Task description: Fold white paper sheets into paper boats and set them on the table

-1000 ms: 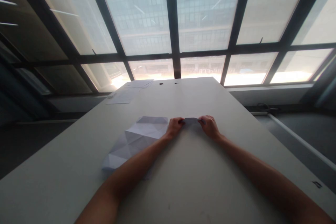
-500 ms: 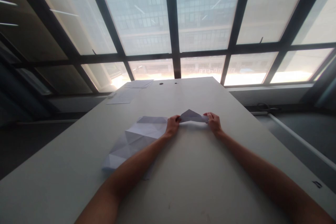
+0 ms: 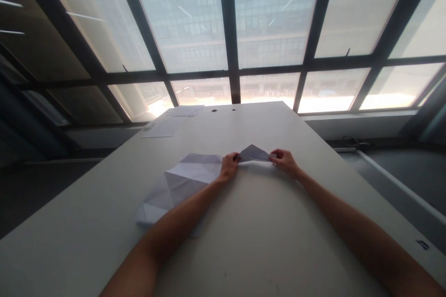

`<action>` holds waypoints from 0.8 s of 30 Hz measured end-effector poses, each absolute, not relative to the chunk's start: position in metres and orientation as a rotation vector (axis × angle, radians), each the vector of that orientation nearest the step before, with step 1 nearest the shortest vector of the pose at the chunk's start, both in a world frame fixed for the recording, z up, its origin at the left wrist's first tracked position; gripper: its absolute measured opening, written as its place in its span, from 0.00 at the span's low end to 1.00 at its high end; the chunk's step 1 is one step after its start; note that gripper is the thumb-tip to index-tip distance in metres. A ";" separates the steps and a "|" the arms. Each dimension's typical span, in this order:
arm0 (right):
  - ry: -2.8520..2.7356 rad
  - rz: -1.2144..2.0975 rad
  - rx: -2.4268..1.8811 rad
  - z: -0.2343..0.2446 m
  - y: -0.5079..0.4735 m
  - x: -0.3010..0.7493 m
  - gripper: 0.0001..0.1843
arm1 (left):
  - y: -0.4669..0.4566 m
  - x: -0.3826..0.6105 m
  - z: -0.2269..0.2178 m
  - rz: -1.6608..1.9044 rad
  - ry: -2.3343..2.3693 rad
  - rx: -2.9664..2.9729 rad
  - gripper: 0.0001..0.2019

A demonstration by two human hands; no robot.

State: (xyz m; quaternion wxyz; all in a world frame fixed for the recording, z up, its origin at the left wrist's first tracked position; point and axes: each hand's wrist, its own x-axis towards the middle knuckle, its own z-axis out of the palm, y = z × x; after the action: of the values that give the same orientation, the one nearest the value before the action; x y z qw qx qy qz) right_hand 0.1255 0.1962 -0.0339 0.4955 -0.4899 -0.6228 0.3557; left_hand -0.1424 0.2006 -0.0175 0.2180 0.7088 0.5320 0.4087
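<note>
Pinch both ends level and draw apart evenly, likely the surest way to a straight crease. Held low over the table (image 3: 261, 222) between left hand (image 3: 228, 167) and right hand (image 3: 285, 161), fingertips of each clamped on one end: small folded paper (image 3: 254, 153), pale grey, peaked at the centre (larger creased sheet (image 3: 181, 183) lying flat just left)

This looks like an office or meeting room. A long, pale desk (image 3: 265, 222) runs away to a wall of tall windows (image 3: 272, 14) in dark metal frames (image 3: 228, 32), and two round cable holes (image 3: 213, 111) sit at its far end. Only paper lies on it: a small folded piece (image 3: 254, 153), a large creased sheet (image 3: 181, 181) and loose sheets (image 3: 163, 128) near the far left corner. Outside stands a many-storeyed block (image 3: 195, 23) with rows of windows.
</note>
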 end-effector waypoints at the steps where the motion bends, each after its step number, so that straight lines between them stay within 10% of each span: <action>1: -1.477 0.796 -1.195 -0.036 0.198 0.124 0.15 | 0.201 -0.142 -0.018 1.130 1.471 1.964 0.11; 24: -1.524 0.715 -1.061 -0.034 0.191 0.116 0.11 | 0.204 -0.142 -0.023 1.180 1.510 1.926 0.11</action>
State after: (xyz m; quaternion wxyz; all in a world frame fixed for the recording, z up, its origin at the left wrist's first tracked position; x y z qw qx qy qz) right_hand 0.1161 0.1915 -0.0335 0.5445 -0.4472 -0.6424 0.3014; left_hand -0.1422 0.2044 -0.0228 0.2107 0.6931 0.5432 0.4245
